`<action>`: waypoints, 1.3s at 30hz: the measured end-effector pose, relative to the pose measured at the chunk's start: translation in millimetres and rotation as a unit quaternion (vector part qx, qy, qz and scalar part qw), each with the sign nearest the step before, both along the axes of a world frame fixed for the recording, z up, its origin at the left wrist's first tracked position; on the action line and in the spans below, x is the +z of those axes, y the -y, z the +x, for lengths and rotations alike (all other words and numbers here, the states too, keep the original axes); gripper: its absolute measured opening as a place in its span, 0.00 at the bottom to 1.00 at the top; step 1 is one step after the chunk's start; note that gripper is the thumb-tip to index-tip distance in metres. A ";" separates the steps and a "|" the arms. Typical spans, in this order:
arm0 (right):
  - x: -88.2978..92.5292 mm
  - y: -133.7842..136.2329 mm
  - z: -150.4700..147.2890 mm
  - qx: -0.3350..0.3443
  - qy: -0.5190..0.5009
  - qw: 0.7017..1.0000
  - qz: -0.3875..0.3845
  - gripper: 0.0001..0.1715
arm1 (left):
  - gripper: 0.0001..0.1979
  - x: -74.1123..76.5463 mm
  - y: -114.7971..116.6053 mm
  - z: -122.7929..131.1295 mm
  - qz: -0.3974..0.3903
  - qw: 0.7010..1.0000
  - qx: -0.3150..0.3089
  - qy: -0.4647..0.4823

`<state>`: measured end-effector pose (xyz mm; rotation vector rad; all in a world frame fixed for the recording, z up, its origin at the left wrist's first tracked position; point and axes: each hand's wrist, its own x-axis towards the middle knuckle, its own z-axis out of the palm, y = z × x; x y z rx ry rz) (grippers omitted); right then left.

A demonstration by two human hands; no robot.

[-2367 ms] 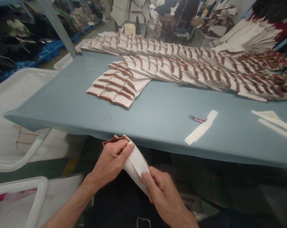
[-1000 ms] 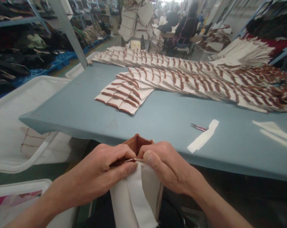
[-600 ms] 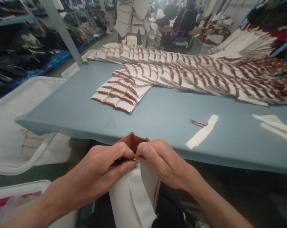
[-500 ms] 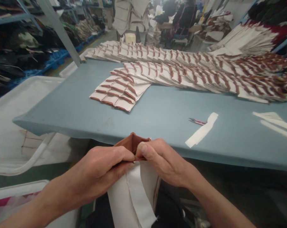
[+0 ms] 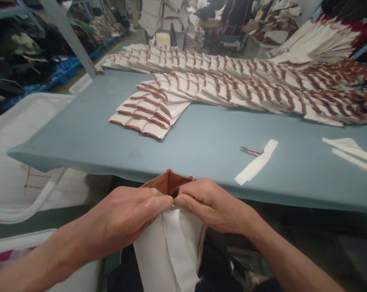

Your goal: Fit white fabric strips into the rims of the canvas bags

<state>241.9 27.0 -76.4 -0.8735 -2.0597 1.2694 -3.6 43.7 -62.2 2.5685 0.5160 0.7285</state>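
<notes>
My left hand (image 5: 137,209) and my right hand (image 5: 208,205) meet at the near rim of a cream fabric pouch (image 5: 150,249), each closed in a pinch on that edge. The pouch has a brown lining (image 5: 159,183) that shows at its open top, beyond my fingers. Down its front hangs a loose white strip (image 5: 179,247), whose upper end runs up to my fingertips. The lower end of the pouch rests against dark clothing at my lap. What lies right between the fingertips is hidden.
A blue-covered table (image 5: 104,150) stands in front. On it lie rows of overlapping cream pieces with brown edges (image 5: 208,89), a smaller stack (image 5: 147,117), thread snips (image 5: 250,151) and cream strips (image 5: 256,164). A white bin (image 5: 46,97) is at left; a metal post (image 5: 71,38) rises behind.
My right thumb has come down from above the rim to lie along it, and my left fingers have flattened over the edge. The pouch stays in both hands; the view has shifted slightly.
</notes>
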 end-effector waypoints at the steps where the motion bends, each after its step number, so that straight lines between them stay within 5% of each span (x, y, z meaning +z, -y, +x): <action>1: -0.7 1.0 -0.8 -0.008 0.015 0.999 0.043 0.27 | 0.07 -0.4 0.3 0.2 0.010 1.000 -0.014 -0.003; 5: 3.2 5.4 -4.7 -0.024 0.105 0.984 0.140 0.22 | 0.08 2.8 1.3 2.8 0.042 0.999 -0.011 0.002; 8: 10.2 7.8 -8.0 -0.035 0.138 0.982 0.119 0.21 | 0.09 6.7 1.8 2.2 0.069 0.998 -0.009 -0.009; 13: 9.4 12.2 -13.8 -0.049 -0.019 0.995 -0.090 0.25 | 0.17 -3.4 5.4 -8.5 0.164 0.985 -0.007 -0.053; 18: -6.6 17.0 -24.4 -0.039 -0.182 0.936 -0.298 0.35 | 0.18 -22.3 6.6 -9.8 0.189 0.980 0.040 -0.047; 22: -9.3 16.6 -30.2 -0.039 -0.229 0.896 -0.378 0.36 | 0.11 -15.9 4.8 -2.1 0.166 0.985 0.017 0.038; 26: -1.9 15.8 -27.1 -0.042 -0.205 0.909 -0.361 0.34 | 0.17 -1.1 10.9 -2.2 0.043 0.992 0.057 0.106; 29: 3.1 17.2 -21.6 -0.049 -0.176 0.928 -0.325 0.31 | 0.15 10.6 15.5 -5.3 -0.043 0.992 0.091 0.075; 33: 9.5 19.9 -17.1 -0.058 -0.124 0.967 -0.216 0.24 | 0.12 24.0 8.2 -6.3 -0.154 0.986 0.056 0.010; 36: 15.2 23.4 -20.3 -0.060 -0.129 0.977 -0.160 0.20 | 0.19 19.0 -3.6 -4.5 -0.158 0.987 0.017 -0.005; 39: 16.8 27.8 -30.7 -0.066 -0.185 0.969 -0.148 0.20 | 0.26 -2.2 -9.5 3.1 -0.166 0.984 -0.002 0.070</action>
